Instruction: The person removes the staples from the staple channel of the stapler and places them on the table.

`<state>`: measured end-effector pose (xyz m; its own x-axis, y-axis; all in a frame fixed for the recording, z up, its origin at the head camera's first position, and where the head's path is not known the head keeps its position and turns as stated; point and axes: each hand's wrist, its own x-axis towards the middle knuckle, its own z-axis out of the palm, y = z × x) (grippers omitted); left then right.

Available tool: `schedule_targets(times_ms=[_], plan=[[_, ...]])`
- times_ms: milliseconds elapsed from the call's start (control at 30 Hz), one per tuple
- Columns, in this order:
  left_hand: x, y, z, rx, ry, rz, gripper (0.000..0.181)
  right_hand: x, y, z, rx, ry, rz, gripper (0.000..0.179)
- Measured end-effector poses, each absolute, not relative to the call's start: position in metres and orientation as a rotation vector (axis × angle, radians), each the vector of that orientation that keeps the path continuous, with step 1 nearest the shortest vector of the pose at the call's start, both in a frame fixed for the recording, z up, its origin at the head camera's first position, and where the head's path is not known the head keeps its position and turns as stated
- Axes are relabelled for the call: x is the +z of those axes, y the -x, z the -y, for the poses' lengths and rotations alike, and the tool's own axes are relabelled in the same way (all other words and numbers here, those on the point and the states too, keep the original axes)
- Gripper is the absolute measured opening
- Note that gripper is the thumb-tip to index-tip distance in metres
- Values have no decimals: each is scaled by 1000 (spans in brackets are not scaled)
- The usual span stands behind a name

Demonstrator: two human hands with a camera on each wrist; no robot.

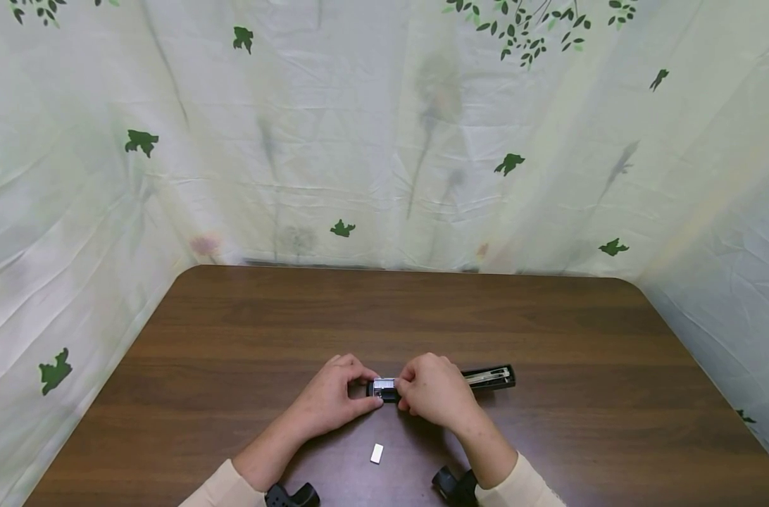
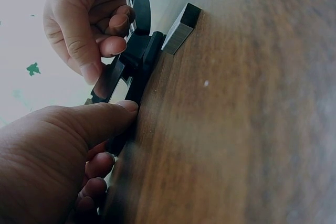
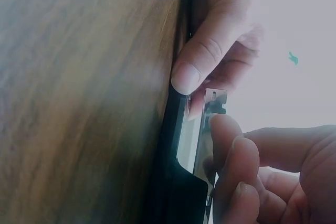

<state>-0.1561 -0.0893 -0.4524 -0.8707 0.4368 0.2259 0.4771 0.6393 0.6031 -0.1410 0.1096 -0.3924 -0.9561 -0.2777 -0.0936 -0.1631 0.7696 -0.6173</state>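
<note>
A black stapler (image 1: 491, 378) lies on the table with its top arm swung fully back to the right. My left hand (image 1: 327, 400) holds the left end of its base (image 3: 178, 114) between thumb and fingers. My right hand (image 1: 438, 391), fingers curled, pinches the metal staple magazine (image 3: 203, 140), which stands slightly apart from the base in the right wrist view. The right hand covers the stapler's middle in the head view. Closer to me, a short silver strip of staples (image 1: 377, 453) lies loose on the table; the left wrist view shows the strip (image 2: 180, 34) beside the stapler.
The brown wooden table (image 1: 264, 317) has rounded far corners. A pale curtain (image 1: 372, 141) with leaf prints hangs behind it and along both sides. Black wrist devices (image 1: 294, 495) sit at the cuffs of both light sleeves.
</note>
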Motion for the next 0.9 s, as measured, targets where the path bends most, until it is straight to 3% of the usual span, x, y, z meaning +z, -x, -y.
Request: schedule_targets(times_ms=[900], plan=[[-451,156,89,-1050,780,2801,30,-397,140,-105,-988,348,-2792,19]])
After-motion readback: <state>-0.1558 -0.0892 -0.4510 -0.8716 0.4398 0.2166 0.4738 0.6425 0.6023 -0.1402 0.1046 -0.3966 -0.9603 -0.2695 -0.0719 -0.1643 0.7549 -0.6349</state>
